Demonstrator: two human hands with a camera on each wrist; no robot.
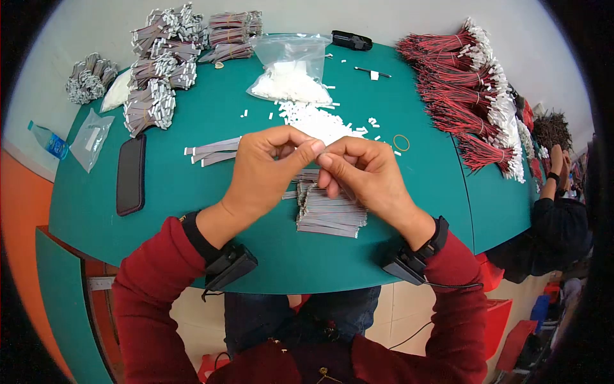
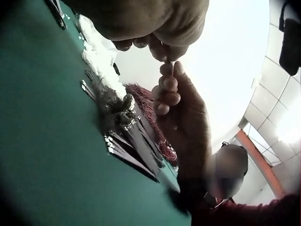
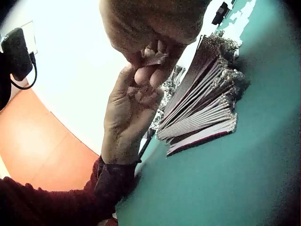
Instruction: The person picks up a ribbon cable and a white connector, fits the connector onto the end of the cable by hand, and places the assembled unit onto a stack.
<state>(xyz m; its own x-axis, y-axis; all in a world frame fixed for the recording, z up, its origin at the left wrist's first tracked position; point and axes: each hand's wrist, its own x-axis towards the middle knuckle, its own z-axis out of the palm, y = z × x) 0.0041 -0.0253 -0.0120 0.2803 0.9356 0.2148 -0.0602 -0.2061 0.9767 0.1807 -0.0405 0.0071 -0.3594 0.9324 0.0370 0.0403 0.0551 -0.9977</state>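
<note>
Both hands meet fingertip to fingertip over the table. My right hand [image 1: 368, 169] pinches a short flat ribbon cable [image 3: 156, 60], whose striped width shows among the fingers in the right wrist view. The thumb and forefinger of my left hand [image 1: 259, 169] pinch at the cable's end; what else they hold there is hidden. Below the hands lies a stack of grey ribbon cables [image 1: 329, 214] with small ends. Beyond the fingertips spreads a heap of small white connector housings [image 1: 316, 121]. To the left of it, several ribbon cables [image 1: 214, 152] lie apart.
A clear bag [image 1: 291, 70] of white housings stands at the back. Bundled grey cables [image 1: 150, 102] are piled back left, red-and-black wire bundles [image 1: 457, 89] back right. A phone [image 1: 131, 174], a bottle [image 1: 48, 141], a rubber band [image 1: 401, 142] and a pen [image 1: 372, 73] lie about. Another person [image 1: 559, 217] sits right.
</note>
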